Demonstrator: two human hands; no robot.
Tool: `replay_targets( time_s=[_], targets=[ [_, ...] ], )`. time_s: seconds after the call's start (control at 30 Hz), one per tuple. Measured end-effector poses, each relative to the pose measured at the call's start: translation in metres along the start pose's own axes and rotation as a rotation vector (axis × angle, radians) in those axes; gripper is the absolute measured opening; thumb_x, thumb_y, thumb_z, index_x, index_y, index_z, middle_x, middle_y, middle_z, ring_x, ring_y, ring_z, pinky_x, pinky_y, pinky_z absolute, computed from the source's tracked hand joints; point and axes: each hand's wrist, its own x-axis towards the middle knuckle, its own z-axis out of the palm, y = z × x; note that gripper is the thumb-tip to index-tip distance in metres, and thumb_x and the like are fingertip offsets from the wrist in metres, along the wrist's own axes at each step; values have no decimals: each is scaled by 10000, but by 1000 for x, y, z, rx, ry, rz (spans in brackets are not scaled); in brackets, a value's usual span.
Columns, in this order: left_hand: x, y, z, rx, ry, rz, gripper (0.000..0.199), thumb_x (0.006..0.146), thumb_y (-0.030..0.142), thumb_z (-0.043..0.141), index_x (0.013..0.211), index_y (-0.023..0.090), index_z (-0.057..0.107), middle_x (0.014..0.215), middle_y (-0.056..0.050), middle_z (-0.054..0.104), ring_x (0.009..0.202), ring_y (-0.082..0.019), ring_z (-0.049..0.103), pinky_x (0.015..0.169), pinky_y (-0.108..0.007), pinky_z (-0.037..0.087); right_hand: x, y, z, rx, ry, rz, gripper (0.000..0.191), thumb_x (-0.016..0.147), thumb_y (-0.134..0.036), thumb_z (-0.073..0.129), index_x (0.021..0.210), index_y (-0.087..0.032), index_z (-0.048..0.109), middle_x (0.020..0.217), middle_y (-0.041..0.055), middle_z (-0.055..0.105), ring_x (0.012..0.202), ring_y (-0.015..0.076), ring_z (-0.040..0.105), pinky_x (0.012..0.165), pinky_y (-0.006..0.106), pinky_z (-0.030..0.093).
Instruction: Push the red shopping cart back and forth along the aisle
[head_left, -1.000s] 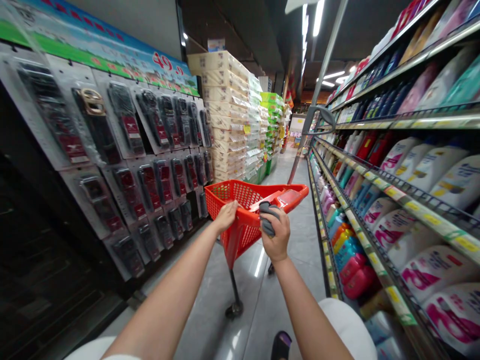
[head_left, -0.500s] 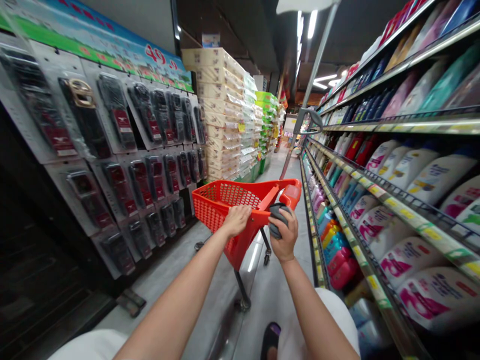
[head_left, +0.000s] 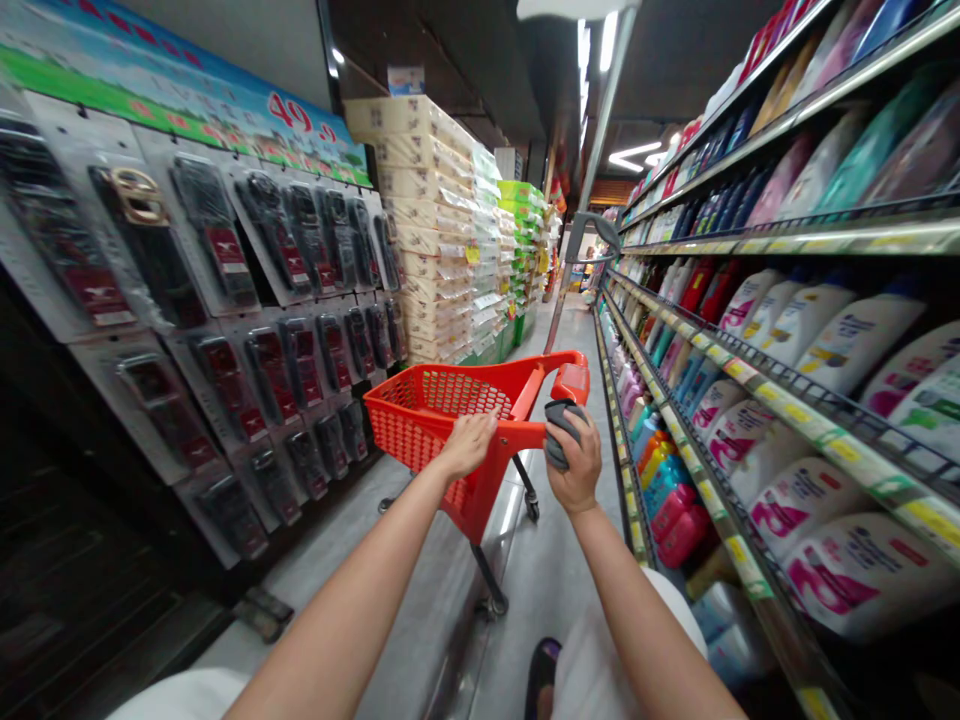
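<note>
A red plastic shopping cart point(head_left: 405, 410) with a perforated basket stands in front of me on dark legs with casters. My left hand point(head_left: 470, 444) is closed over its near side rim, fingertips towards the inside. At the handle end, my right hand point(head_left: 577, 468) grips a bunched dark grey cloth point(head_left: 559, 425), which touches the corner of the red frame. Just beyond the cloth is the red handle piece point(head_left: 571, 382). A grey pole point(head_left: 589, 165) with a grey plastic bracket point(head_left: 592, 238) rises behind the cart.
Packaged belts point(head_left: 214, 235) hang on a display along the left. Past them, tall stacks of cream packs point(head_left: 424, 220) and green packs point(head_left: 520, 230) line the aisle. Shelves of bottles point(head_left: 817, 330) run close along my right. Grey tiled floor point(head_left: 390, 590) lies underneath.
The scene has shifted slightly left in view. My right hand and the grey cloth have moved a little to the right along the cart's handle end. My left hand stays at the rim.
</note>
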Motion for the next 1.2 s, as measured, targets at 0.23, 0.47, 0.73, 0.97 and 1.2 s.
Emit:
replay_targets(
  time_s=[0.23, 0.47, 0.73, 0.97, 1.2],
  targets=[
    [0, 14, 13, -3, 33, -37, 553, 998, 400, 148, 1455, 196, 385, 1460, -107, 475, 1330, -223, 407, 1136, -448, 240, 21, 14, 1, 10, 234, 456, 259, 869, -262, 525, 1045, -171, 691, 1135, 117, 619, 1122, 252, 576, 1001, 472, 452],
    [-7, 23, 16, -17, 69, -27, 545, 995, 371, 181, 1466, 178, 375, 1459, -113, 485, 1340, -220, 407, 1142, -467, 238, 9, 3, -12, -101, -106, -23, 266, 825, -193, 573, 1053, -252, 696, 1241, 69, 599, 1321, 297, 416, 1083, 533, 376],
    [-10, -28, -18, 64, -17, 0, 460, 915, 318, 437, 1352, 197, 515, 1420, -116, 532, 1325, -255, 449, 1158, -530, 180, 26, 34, -15, -23, -27, 130, 150, 849, -277, 580, 929, -220, 693, 1067, 73, 648, 1053, 245, 574, 979, 485, 443],
    [-22, -53, 6, 237, -2, -172, 332, 976, 351, 315, 980, 216, 618, 1048, -62, 690, 1040, -222, 592, 1072, -449, 291, 10, 27, 31, -128, -17, 176, 188, 813, -212, 575, 942, -222, 710, 1098, 78, 621, 1158, 269, 478, 1108, 556, 296],
    [-26, -29, 27, 230, 53, -228, 328, 980, 302, 285, 1041, 201, 591, 1081, -78, 668, 1024, -239, 566, 890, -388, 376, -31, -35, 77, -57, -474, -25, 302, 784, -159, 593, 1045, -263, 706, 1247, 51, 595, 1270, 282, 394, 1122, 478, 315]
  ],
)
